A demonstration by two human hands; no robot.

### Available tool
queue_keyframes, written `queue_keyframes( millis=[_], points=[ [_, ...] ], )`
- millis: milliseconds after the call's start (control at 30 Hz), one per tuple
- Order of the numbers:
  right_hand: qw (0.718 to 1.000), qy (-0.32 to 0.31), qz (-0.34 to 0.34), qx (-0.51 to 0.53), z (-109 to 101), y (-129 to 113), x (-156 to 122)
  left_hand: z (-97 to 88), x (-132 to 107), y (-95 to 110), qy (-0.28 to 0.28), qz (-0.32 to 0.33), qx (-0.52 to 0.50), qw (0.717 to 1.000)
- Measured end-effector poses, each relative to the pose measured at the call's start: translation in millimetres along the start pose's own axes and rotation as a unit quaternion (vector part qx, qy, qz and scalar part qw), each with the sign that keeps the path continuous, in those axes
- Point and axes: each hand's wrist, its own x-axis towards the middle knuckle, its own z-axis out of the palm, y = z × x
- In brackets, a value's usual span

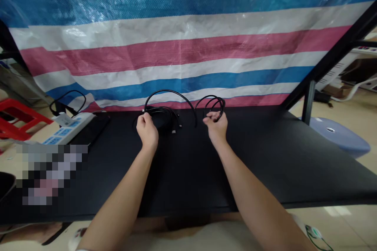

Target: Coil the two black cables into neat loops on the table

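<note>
A black cable (pixel 173 91) arches up between my two hands, over the black table. My left hand (pixel 147 130) is closed in a pinch on one part of it. On the right, my right hand (pixel 216 125) grips several loose loops of the same cable, which stand up above its fingers. Behind and beside my left hand lies a coiled bundle of black cables (pixel 167 114), with a few plug ends showing at its right side. My left hand and the arching cable hide part of that bundle.
The black table (pixel 188 180) reaches across in front of me, backed by a striped plastic sheet (pixel 182 51). At the left lies a white power strip (pixel 69 127) with a plug and cord. A red stool (pixel 22 115) and a blue-grey plastic lid or stool (pixel 338 133) stand beyond the table.
</note>
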Motion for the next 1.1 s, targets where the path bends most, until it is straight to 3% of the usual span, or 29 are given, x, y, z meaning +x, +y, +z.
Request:
queue_keyframes(
  millis=[67,133,300,400,467,533,700,833,967,1100],
  points=[
    [0.997,-0.027,-0.044,-0.051,4,-5,-10,2.0,-8,4,-0.005,-0.002,-0.008,1.0],
    [0.994,-0.032,-0.047,-0.09,7,-10,-15,3.1,-14,10,-0.013,-0.009,-0.028,0.999],
    [0.99,0.079,0.069,-0.097,5,-12,-1,2.2,-17,14,-0.05,-0.008,-0.113,0.992],
    [0.985,0.11,0.135,0.004,2,-11,8,3.7,-20,9,-0.158,-0.044,-0.143,0.976],
    [0.974,0.07,0.185,0.112,1,-14,9,7.0,-26,6,-0.24,-0.082,-0.149,0.956],
    [0.953,0.002,0.223,0.206,2,-18,4,11.4,-33,4,-0.282,-0.124,-0.166,0.937],
    [0.908,-0.142,0.263,0.292,11,-26,-16,18.5,-50,7,-0.268,-0.222,-0.242,0.905],
    [0.909,-0.2,0.254,0.264,21,-24,-27,17.2,-51,9,-0.222,-0.252,-0.281,0.899],
    [0.94,-0.148,0.239,0.192,29,-14,-33,15.9,-47,4,-0.164,-0.238,-0.282,0.915],
    [0.981,-0.06,0.176,0.048,31,-2,-36,15.5,-43,0,-0.181,-0.219,-0.274,0.919]
  ],
)
